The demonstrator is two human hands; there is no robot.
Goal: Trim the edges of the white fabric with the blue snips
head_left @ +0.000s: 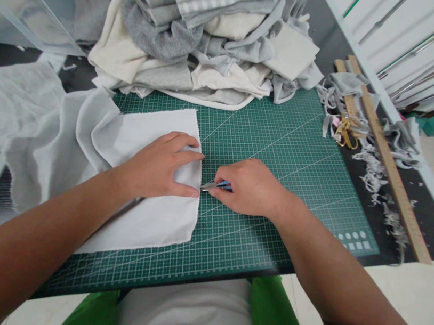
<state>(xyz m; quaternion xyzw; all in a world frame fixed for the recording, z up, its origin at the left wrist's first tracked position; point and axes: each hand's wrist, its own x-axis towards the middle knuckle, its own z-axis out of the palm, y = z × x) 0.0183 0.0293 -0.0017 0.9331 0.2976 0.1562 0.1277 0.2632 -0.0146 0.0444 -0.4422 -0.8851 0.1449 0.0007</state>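
Observation:
A pale grey-white fabric piece (160, 219) lies flat on the green cutting mat (246, 242), its frayed right edge running toward my body. My left hand (164, 166) rests on this fabric with fingers spread, thumb and fingertips at that edge. Just to the right, my right hand (250, 186) is closed around small thread snips (210, 186) with a blue part showing. The metal tip of the snips points left and meets the fabric edge near my left thumb. Most of the snips' body is hidden inside my fingers.
A large heap of grey, cream and striped cloth (218, 39) covers the back of the mat. At right lie wooden rulers (396, 177), gold-handled scissors (344, 133) and thread scraps (375, 171). More grey fabric (63, 135) bunches at left.

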